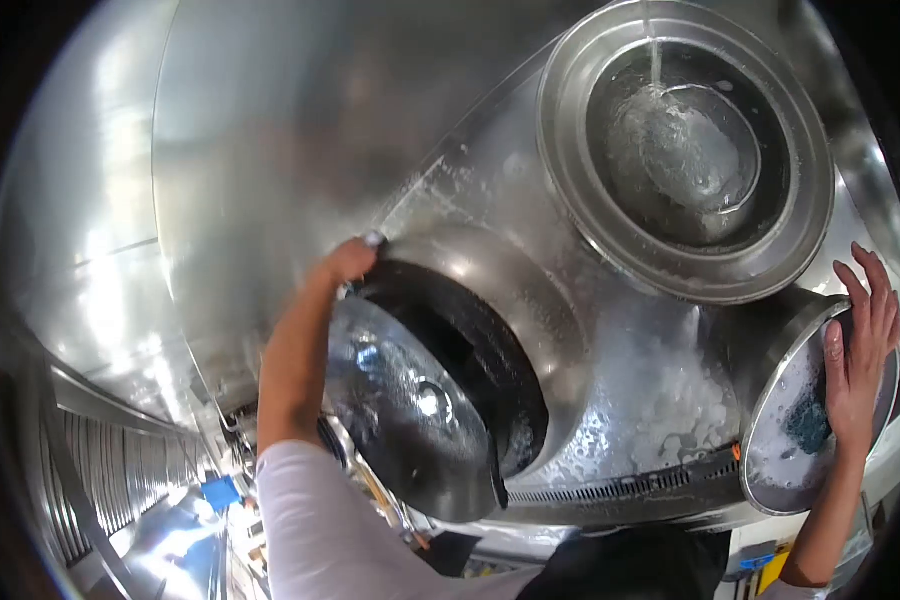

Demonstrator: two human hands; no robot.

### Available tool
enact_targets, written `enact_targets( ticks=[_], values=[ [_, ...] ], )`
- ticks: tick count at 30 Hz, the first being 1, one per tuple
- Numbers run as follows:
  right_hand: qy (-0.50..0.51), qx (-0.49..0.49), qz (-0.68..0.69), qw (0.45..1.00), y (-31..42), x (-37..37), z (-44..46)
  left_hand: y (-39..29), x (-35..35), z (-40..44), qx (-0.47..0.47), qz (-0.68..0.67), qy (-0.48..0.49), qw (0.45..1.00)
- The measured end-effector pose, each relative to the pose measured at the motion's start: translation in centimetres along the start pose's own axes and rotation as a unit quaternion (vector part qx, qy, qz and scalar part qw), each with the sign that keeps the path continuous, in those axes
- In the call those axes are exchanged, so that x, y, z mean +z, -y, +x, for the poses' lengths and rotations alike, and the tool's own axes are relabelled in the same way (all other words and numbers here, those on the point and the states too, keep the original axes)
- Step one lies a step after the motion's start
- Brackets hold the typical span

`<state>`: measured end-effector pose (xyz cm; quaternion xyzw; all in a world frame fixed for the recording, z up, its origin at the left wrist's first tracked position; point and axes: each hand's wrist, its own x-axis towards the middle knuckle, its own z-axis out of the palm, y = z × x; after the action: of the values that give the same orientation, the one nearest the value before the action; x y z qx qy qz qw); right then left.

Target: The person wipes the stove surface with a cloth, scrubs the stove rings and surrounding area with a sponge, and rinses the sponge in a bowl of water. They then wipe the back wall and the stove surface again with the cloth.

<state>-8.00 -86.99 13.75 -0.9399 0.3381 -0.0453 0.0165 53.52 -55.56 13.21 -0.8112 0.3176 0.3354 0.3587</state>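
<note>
My left hand (354,258) is closed at the upper edge of a shiny metal wok (410,410), its fingers partly hidden. The wok is tilted up on its side, leaning over a black ring (515,375) and a rounded steel surface (530,290). On the right, my right hand (863,350) is open, fingers apart, over a metal bowl (760,470) of whitish, foamy liquid. A dark green scouring pad (808,422) lies in that bowl, just beside my right hand; I see nothing held in its fingers.
A large, wide-rimmed steel basin (570,190) stands at the upper right, with a stream of water (654,60) falling into it. Wet steel worktop (650,390) lies between wok and bowl. A slotted drain strip (610,490) runs along the near edge. Utensils (375,490) are at lower left.
</note>
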Motion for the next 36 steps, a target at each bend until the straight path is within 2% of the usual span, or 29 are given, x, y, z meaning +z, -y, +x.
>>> enact_targets(
  ticks=[1,2,3,4,6,7,8,10,11,12,13,14,15,16,18,20,22,24,26,28,29,30,32,36],
  values=[
    [0.000,0.004,-0.008,1.000,-0.1,0.1,0.0,-1.6,0.0,-0.1,0.102,0.120,-0.076,0.985],
    [0.016,-0.006,-0.012,1.000,-0.1,0.1,-0.4,-5.0,0.6,-2.6,0.200,0.225,-0.132,0.944],
    [0.014,-0.006,0.003,1.000,-0.3,0.5,-0.5,-8.2,0.1,-4.7,0.121,-0.016,-0.135,0.983],
    [0.016,-0.008,0.007,1.000,-0.4,0.6,-0.4,-11.3,-1.2,-7.6,0.165,-0.018,-0.127,0.978],
    [0.013,-0.020,-0.013,1.000,-0.9,1.2,-0.5,-9.0,-1.3,-6.8,0.171,-0.098,-0.122,0.973],
    [0.011,-0.014,-0.007,1.000,-0.7,0.7,-0.4,-7.3,-1.7,-5.4,0.075,-0.175,-0.057,0.980],
    [0.013,-0.013,0.000,1.000,-0.3,0.1,-0.2,-5.0,-1.0,-3.3,0.082,-0.173,-0.062,0.980],
    [0.009,0.003,0.007,1.000,0.2,-0.1,0.0,-1.7,-0.2,0.6,0.094,0.060,-0.055,0.992],
    [0.011,0.007,0.007,1.000,0.0,-0.2,-0.2,-5.6,-1.3,-1.7,0.046,-0.134,-0.085,0.986],
    [0.013,0.002,0.012,1.000,0.1,-0.1,-0.2,-7.0,-0.8,-1.8,0.178,0.064,-0.092,0.978],
    [0.007,-0.011,0.020,1.000,-0.2,0.0,-0.1,-8.4,-0.8,-1.8,0.300,0.261,-0.098,0.912],
    [0.005,-0.011,0.025,1.000,-0.2,0.2,-0.2,-17.0,-4.0,-9.2,0.082,-0.096,-0.051,0.991],
    [0.005,-0.020,0.012,1.000,-0.3,0.3,-0.3,-19.2,-2.4,-10.4,0.150,-0.011,-0.037,0.988],
    [-0.001,-0.022,-0.007,1.000,-0.5,0.3,-0.3,-20.2,1.5,-11.1,0.271,0.027,-0.242,0.931],
    [-0.005,-0.018,0.050,0.999,-0.1,-0.4,-0.2,-20.8,-0.3,-11.0,0.209,-0.014,-0.126,0.970],
    [-0.005,-0.001,0.077,0.997,0.2,-0.8,-0.2,-15.6,-2.6,-6.2,0.092,-0.105,-0.031,0.990],
    [-0.039,0.010,0.119,0.992,0.3,-0.8,-0.2,-11.9,-6.0,-4.0,0.077,-0.043,0.071,0.994],
    [-0.058,0.034,0.160,0.985,0.3,-0.7,-0.4,-7.8,-3.1,2.4,-0.037,-0.070,-0.034,0.996],
    [-0.070,0.044,0.177,0.981,0.0,-1.0,-0.3,-5.4,0.7,12.7,-0.019,0.097,-0.070,0.993],
    [-0.074,0.037,0.211,0.974,-0.1,-0.6,-0.6,-16.5,-2.2,5.0,0.185,-0.008,0.002,0.983],
    [-0.089,0.039,0.222,0.970,-0.2,-0.5,-0.7,-20.1,0.2,6.5,0.213,0.126,0.015,0.969],
    [-0.106,0.039,0.228,0.967,-0.3,-0.5,-0.7,-26.9,0.2,-1.5,0.041,0.136,-0.085,0.986],
    [-0.129,0.027,0.225,0.965,-0.7,-0.1,-1.1,-32.8,2.7,-8.5,0.086,0.201,-0.168,0.961],
    [-0.181,0.010,0.261,0.948,-1.3,1.0,-1.8,-37.7,12.5,-16.8,0.103,0.250,-0.212,0.939]
  ],
)
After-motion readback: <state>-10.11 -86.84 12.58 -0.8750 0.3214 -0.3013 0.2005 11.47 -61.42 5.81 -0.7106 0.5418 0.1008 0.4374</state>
